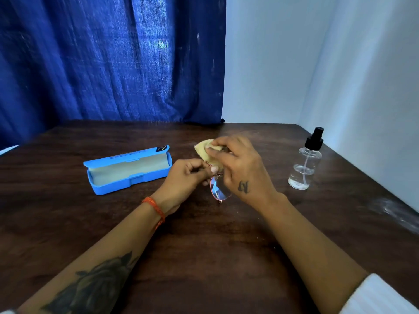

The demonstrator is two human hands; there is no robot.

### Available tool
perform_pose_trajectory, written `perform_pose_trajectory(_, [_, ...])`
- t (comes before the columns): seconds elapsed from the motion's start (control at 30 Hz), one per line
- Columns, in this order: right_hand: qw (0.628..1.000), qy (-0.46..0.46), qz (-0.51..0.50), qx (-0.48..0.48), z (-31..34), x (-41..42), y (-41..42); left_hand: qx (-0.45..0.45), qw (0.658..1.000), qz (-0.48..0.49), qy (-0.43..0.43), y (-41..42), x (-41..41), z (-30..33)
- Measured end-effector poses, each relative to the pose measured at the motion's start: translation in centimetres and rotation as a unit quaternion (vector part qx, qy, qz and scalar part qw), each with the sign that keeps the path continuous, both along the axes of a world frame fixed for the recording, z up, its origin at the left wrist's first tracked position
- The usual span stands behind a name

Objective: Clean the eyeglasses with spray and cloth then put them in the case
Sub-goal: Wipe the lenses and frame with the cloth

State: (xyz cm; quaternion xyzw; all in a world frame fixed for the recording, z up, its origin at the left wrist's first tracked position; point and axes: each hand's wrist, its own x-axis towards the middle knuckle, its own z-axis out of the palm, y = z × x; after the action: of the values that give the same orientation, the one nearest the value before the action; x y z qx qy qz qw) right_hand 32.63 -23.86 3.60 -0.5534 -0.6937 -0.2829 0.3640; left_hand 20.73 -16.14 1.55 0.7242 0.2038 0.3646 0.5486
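Over the middle of the table my left hand (186, 177) pinches the red-rimmed eyeglasses (218, 189) by the frame near the bridge. One clear lens hangs below my fingers. My right hand (238, 168) presses a yellow cleaning cloth (207, 150) around the far lens, which the cloth and fingers hide. The blue glasses case (108, 185) lies open to the left, its grey lining bare. A clear spray bottle (305, 164) with a black pump top stands upright to the right.
The dark wooden table (204, 241) meets a blue curtain (108, 60) at the back and a white wall (362, 75) on the right. Pale smudges mark the table's right edge.
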Motion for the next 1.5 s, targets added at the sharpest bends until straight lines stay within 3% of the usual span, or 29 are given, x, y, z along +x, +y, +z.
perform_pose_trajectory(0.1, [1.0, 0.0, 0.025, 0.01, -0.4, 0.1, 0.1, -0.015, 1.0, 0.023, -0.008, 0.1, 0.0, 0.1])
perform_pose_trajectory(0.27, [0.995, 0.089, 0.035, 0.033, -0.3, 1.1, 0.2, -0.006, 1.0, 0.01, 0.007, 0.1, 0.0, 0.1])
perform_pose_trajectory(0.5, [0.969, 0.208, -0.06, 0.117, 0.7, 2.4, -0.2, 0.014, 1.0, 0.015, -0.006, 0.0, -0.1, 0.3])
perform_pose_trajectory(0.6, [0.984, 0.126, -0.055, 0.111, 0.6, 1.5, -0.2, 0.016, 1.0, 0.007, -0.001, -0.2, 0.0, 0.3])
perform_pose_trajectory(0.73, [1.0, 0.019, -0.013, 0.018, -0.2, -0.1, 0.0, 0.028, 1.0, 0.008, 0.009, -0.1, 0.0, 0.2])
perform_pose_trajectory(0.97, [0.995, 0.091, 0.045, -0.007, -0.1, 0.9, 0.1, 0.037, 0.999, 0.023, 0.005, -0.1, 0.0, 0.0])
perform_pose_trajectory(1.17, [0.986, 0.136, -0.045, 0.09, 0.3, 2.2, -0.1, 0.032, 0.999, 0.023, 0.012, 0.0, 0.0, -0.1])
perform_pose_trajectory(1.27, [0.99, 0.063, -0.037, 0.121, 0.3, 1.4, -0.1, 0.031, 0.999, 0.018, 0.005, 0.0, 0.1, -0.2])
perform_pose_trajectory(1.37, [0.997, -0.066, 0.005, 0.049, -0.3, 0.0, 0.3, 0.026, 0.999, 0.025, 0.006, 0.0, 0.2, -0.2])
perform_pose_trajectory(1.5, [0.998, -0.033, -0.04, 0.038, -0.2, -0.2, 0.2, 0.046, 0.999, 0.017, 0.011, 0.1, 0.2, -0.3])
